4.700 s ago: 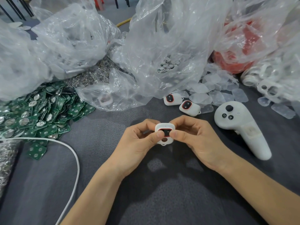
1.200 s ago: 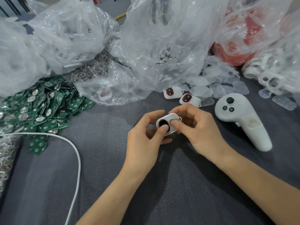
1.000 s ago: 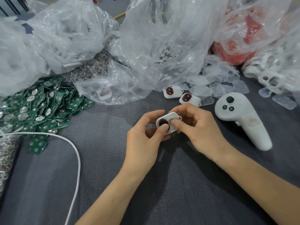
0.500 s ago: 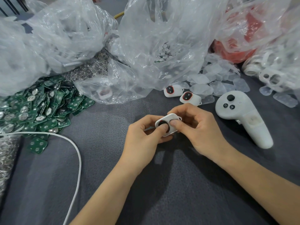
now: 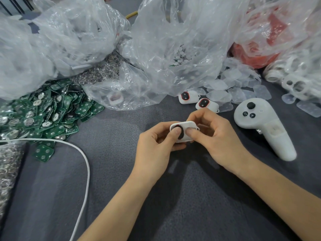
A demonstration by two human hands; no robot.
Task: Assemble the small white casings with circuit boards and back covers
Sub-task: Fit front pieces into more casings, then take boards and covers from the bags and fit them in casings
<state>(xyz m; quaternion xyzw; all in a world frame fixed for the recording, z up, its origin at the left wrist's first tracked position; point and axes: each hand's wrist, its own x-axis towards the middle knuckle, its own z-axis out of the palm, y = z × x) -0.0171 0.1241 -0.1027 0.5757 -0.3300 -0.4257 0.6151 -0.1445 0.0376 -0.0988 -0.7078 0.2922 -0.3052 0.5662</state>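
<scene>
A dark grey cloth-covered bench [image 5: 52,197] carries crumpled clear plastic bags [image 5: 173,40], a heap of small green circuit boards [image 5: 43,112] and a white handheld controller [image 5: 260,126]. Above the bench's middle, the left hand [image 5: 152,150] and right hand [image 5: 217,140] both pinch one small white casing with a dark oval button [image 5: 190,124], which sits directly between them, equally near each. Its long axis runs left to right, loop end towards the right hand, with both thumbs pressing its face. A few seconds earlier it stood upright, loop downward; since then it has been turned sideways. Two finished white casings [image 5: 186,97] lie beyond.
</scene>
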